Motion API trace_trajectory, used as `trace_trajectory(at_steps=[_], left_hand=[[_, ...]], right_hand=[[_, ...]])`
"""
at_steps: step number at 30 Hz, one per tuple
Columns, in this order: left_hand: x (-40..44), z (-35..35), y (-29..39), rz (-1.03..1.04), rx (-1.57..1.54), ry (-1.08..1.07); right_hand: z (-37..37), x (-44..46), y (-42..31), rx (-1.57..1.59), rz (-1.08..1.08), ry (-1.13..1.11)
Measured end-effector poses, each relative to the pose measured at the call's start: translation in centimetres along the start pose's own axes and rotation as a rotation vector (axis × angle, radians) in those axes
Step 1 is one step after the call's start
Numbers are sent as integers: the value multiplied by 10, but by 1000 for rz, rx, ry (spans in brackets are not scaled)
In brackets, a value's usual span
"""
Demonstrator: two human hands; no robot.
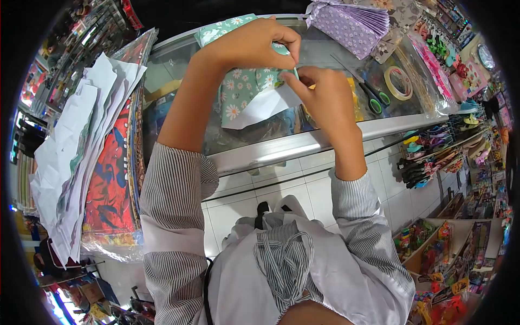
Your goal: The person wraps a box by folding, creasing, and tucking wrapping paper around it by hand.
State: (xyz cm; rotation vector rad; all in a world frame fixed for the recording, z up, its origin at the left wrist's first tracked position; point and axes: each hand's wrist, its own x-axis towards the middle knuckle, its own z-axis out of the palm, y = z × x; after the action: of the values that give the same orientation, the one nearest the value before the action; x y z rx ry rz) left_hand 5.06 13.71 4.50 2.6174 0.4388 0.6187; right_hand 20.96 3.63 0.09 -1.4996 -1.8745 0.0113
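Green floral paper (238, 95) with daisies, white on its reverse side, lies on the glass counter (179, 57). My left hand (252, 43) reaches over it from the left, thumb and fingers pinched on the paper's edge. Close by on the right, my right hand (325, 92) pinches the same raised edge, so the fingertips of both hands nearly meet. The paper's white side (265, 108) shows below them. Part of the green paper is hidden under my left hand and forearm.
Black-and-green scissors (374, 97) and a tape roll (398, 83) lie right of my right hand. A pleated purple floral piece (349, 27) is at the back. White paper sheets (67, 146) cover a red patterned stack (108, 179) on the left. The counter's metal edge (271, 154) runs in front.
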Motion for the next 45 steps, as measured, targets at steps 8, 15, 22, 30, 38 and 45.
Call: trace_trajectory(at_steps=[8, 15, 22, 30, 38, 45], left_hand=[[1, 1, -2, -29, 48, 7], [0, 2, -2, 10, 86, 36], [0, 1, 2, -46, 35, 30], [0, 3, -5, 50, 95, 39], [-2, 2, 0, -42, 56, 40], [-1, 8, -3, -1, 41, 97]], right_hand=[[12, -7, 1, -187, -104, 110], [21, -23, 13, -270, -228, 246], [7, -36, 12, -216, -83, 81], [19, -5, 11, 135, -57, 115], [15, -22, 11, 117, 36, 47], [0, -19, 6, 264, 78, -20]])
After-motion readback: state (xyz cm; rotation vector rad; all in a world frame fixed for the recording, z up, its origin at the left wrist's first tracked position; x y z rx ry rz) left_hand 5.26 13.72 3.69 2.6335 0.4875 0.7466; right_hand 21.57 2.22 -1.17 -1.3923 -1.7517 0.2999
